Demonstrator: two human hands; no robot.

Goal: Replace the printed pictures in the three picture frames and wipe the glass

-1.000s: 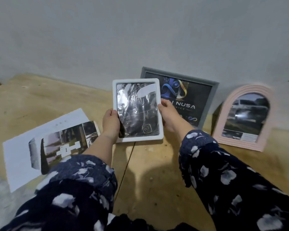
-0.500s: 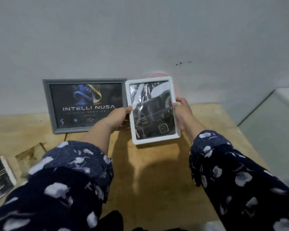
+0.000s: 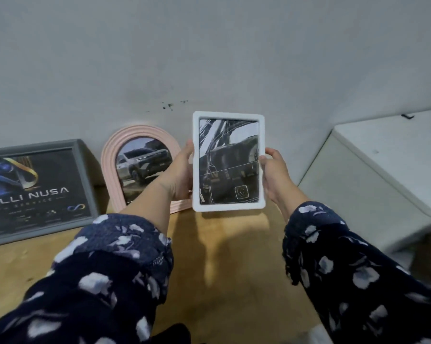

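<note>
I hold a white rectangular picture frame (image 3: 229, 161) upright above the wooden table (image 3: 222, 256), close to the wall. It shows a dark black-and-white print behind its glass. My left hand (image 3: 182, 173) grips its left edge and my right hand (image 3: 271, 175) grips its right edge. Just left of it, a pink arched frame (image 3: 137, 160) with a car picture leans against the wall, partly hidden by my left hand and forearm. Further left a grey frame (image 3: 39, 192) with a dark logo print also leans on the wall.
A grey-white wall (image 3: 209, 58) runs behind the table. To the right stands a white box-like surface (image 3: 383, 170) beside the table's right edge. My dark flower-patterned sleeves fill the lower part of the view.
The white frame, held in both hands, has travelled right along the wall, past the grey frame and then past the pink arched one. The loose prints on the left have left the view.
</note>
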